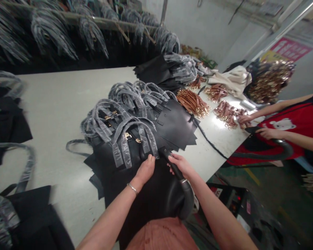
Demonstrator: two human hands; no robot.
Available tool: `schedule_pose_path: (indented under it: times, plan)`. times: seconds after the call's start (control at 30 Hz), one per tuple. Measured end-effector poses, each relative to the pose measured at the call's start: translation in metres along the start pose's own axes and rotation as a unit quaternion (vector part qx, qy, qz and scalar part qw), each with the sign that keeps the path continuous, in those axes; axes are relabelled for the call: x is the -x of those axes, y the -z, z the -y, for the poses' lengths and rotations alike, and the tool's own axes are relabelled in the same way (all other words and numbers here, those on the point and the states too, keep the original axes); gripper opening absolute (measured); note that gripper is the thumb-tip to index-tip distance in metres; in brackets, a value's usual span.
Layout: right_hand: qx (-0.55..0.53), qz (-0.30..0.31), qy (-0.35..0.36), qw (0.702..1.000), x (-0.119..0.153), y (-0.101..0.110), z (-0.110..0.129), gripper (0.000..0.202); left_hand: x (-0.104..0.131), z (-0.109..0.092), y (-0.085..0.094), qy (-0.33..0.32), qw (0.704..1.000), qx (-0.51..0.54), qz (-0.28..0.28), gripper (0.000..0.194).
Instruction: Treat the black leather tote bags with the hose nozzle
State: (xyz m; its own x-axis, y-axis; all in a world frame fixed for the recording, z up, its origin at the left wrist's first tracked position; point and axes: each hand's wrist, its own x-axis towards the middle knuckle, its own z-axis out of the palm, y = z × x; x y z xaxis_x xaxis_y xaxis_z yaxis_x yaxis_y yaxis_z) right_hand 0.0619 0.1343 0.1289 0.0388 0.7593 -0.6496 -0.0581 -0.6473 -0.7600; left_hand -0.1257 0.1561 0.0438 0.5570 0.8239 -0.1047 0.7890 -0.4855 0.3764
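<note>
My left hand (pixel 145 171) is closed in a pinch at the upper edge of a black leather-like bag panel (pixel 156 187), beside the lower end of a plastic-wrapped bag handle (pixel 151 140). What lies between its fingers is hidden. Wrapped in my right hand (pixel 181 166) is a black tube-shaped hand tool (pixel 175 169), its tip pointing up and left at the panel. A thick black hose (pixel 188 199) runs from it down past my right forearm. Ahead lies a pile of black bag panels (pixel 176 121) with wrapped handles and gold-coloured buckles.
On the white table (pixel 52 100) lie brown straps with gold-coloured clasps (pixel 193 102). More black panels (pixel 33 215) lie at left. A co-worker's hands (pixel 270 133) work at the right, one with a similar hosed tool. Wrapped handles (pixel 49 31) hang on a rack behind.
</note>
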Motion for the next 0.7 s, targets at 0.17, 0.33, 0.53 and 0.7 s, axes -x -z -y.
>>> schedule_pose_path:
  times: [0.17,0.33,0.53,0.7]
  plan:
    - [0.012,0.041,-0.020,0.999,-0.004,0.010,0.010,0.020,0.003,-0.003,0.001,-0.032,0.999,-0.017,-0.019,0.031]
    - [0.019,0.059,-0.029,0.998,-0.005,0.015,0.013,0.023,0.004,-0.007,0.004,-0.070,0.997,-0.026,-0.010,0.038]
    - [-0.007,0.002,0.049,0.999,-0.021,0.005,0.030,0.027,0.004,-0.009,0.006,-0.055,0.997,-0.047,-0.010,0.041]
    - [-0.010,-0.012,0.041,0.999,0.019,0.037,0.017,0.029,0.005,-0.010,0.005,-0.053,0.997,-0.060,-0.024,0.042]
